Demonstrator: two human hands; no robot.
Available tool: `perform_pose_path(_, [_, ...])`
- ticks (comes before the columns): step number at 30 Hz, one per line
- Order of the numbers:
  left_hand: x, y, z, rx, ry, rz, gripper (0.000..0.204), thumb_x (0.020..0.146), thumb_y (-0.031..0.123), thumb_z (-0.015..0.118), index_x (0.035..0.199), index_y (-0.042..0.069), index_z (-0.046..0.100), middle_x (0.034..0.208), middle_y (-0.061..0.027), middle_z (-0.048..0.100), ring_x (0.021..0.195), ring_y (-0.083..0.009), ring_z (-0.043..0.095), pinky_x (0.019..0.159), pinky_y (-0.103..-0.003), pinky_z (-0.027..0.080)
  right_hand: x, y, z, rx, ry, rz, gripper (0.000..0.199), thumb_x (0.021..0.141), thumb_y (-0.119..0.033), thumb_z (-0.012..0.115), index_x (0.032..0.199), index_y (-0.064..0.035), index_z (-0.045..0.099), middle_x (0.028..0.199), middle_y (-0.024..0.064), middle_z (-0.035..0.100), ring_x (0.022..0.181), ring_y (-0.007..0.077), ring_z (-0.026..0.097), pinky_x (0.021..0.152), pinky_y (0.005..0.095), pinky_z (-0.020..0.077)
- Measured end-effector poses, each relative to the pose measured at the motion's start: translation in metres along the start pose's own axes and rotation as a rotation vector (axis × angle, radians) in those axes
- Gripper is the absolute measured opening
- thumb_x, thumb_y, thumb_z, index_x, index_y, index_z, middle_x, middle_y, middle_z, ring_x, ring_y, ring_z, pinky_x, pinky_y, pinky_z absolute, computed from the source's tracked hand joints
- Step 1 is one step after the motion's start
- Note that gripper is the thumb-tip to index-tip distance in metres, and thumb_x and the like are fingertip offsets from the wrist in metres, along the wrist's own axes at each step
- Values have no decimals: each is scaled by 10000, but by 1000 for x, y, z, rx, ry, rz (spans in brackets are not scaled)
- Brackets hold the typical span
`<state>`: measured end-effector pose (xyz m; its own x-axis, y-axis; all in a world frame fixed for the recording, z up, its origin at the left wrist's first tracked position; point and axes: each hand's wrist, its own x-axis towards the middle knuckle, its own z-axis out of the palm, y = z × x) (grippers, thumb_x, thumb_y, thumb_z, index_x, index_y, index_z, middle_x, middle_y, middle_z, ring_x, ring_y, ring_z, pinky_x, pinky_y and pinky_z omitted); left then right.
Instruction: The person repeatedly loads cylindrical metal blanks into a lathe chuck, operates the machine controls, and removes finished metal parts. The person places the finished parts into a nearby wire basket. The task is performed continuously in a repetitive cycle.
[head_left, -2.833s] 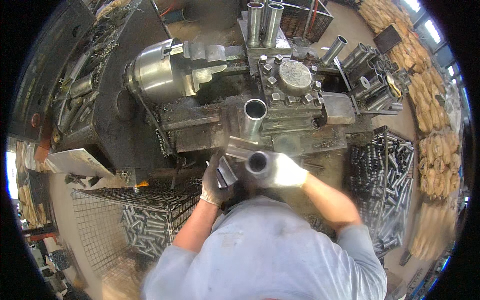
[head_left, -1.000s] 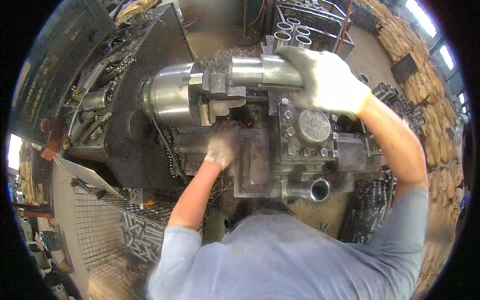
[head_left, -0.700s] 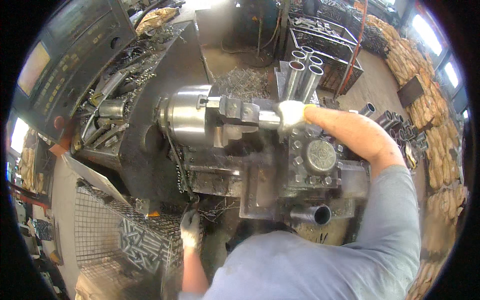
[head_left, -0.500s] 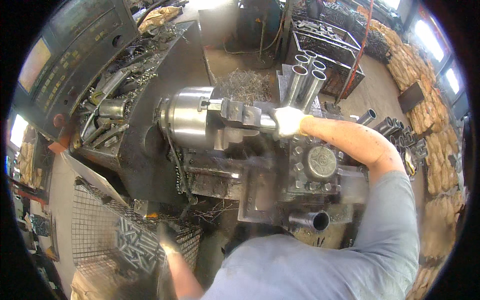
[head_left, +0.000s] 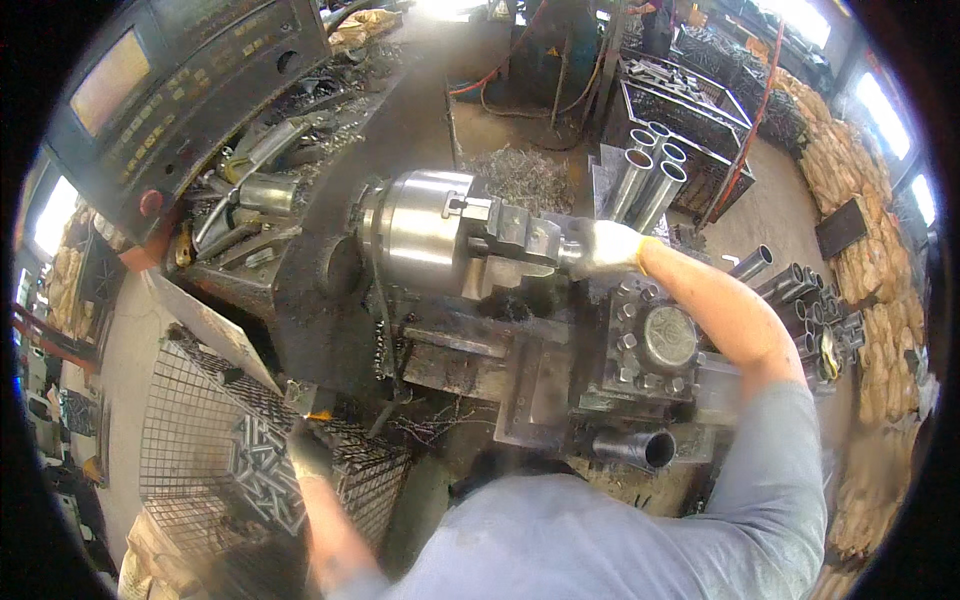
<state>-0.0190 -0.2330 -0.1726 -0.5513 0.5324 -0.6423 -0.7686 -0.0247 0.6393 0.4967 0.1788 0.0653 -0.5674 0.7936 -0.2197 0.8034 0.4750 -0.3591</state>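
Note:
A bright steel chuck [head_left: 425,230] with stepped jaws [head_left: 515,235] sits on the lathe, and a short metal tube [head_left: 570,253] shows at the ends of the jaws. My right hand [head_left: 610,246], in a white glove, is closed round that tube's outer end. Down at the left, my gloved left hand [head_left: 309,452] is raised to a small metal box [head_left: 300,396] with an orange part, above the wire basket [head_left: 180,420]. Its fingers are blurred and partly dark, so their grip is hidden. Short metal pieces [head_left: 262,470] lie in the basket.
Below my right forearm stands a bolted tool post [head_left: 668,338]. Upright steel tubes [head_left: 655,195] stand behind it, and more tubes [head_left: 790,280] lie at the right. A dark tube [head_left: 640,449] rests near my body. A control panel [head_left: 150,120] fills the upper left.
My left hand has risen from beside the basket to the small box with the orange part. My right hand stays at the tube in the chuck. The whole view has shifted slightly.

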Motion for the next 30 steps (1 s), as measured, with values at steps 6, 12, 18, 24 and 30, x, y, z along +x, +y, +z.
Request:
perform_pose_path(6, [10, -9, -10, 336, 35, 371, 583, 1043, 392, 633, 1410, -60, 613, 1301, -126, 677, 1151, -276, 623, 1028, -399, 477, -164, -4, -35, 321, 563, 84, 658, 881, -361, 765, 1448, -57, 623, 1207, 220, 750, 1118, 317, 737, 1017, 407, 549])
perform_pose_path(12, [-123, 86, 119, 1169, 328, 1752, 395, 913, 142, 785, 1259, -23, 689, 1246, -278, 706, 1108, -458, 702, 957, -499, 565, -316, -13, 29, 341, 1122, 409, 392, 965, -114, 744, 1317, 47, 684, 947, 56, 661, 817, 123, 601, 774, 276, 520])
perform_pose_path(18, [-134, 228, 337, 1600, 317, 1717, 743, 1000, 264, 667, 1645, 82, 347, 997, -234, 741, 910, -430, 738, 816, -540, 585, -361, -22, 107, 623, 1110, 394, 422, 974, -118, 739, 1359, 39, 667, 1200, 103, 718, 978, 153, 661, 867, 295, 560])
perform_pose_path(24, [-150, 268, 396, 1848, 244, 1140, 1185, 902, 851, 536, 1702, 35, 220, 1487, -320, 586, 1312, -385, 668, 1078, -443, 545, -405, -63, 121, 552, 1083, 482, 444, 953, -78, 709, 1374, 50, 654, 1215, 123, 732, 1030, 163, 673, 934, 303, 552])
perform_pose_path(30, [-223, 35, 244, 1011, -375, 1851, 254, 949, -4, 732, 1200, -45, 730, 1155, -209, 774, 1034, -319, 763, 957, -404, 611, -433, -59, 151, 519, 920, 585, 401, 900, -62, 734, 1280, 57, 690, 1060, 65, 771, 926, 131, 682, 912, 299, 556])
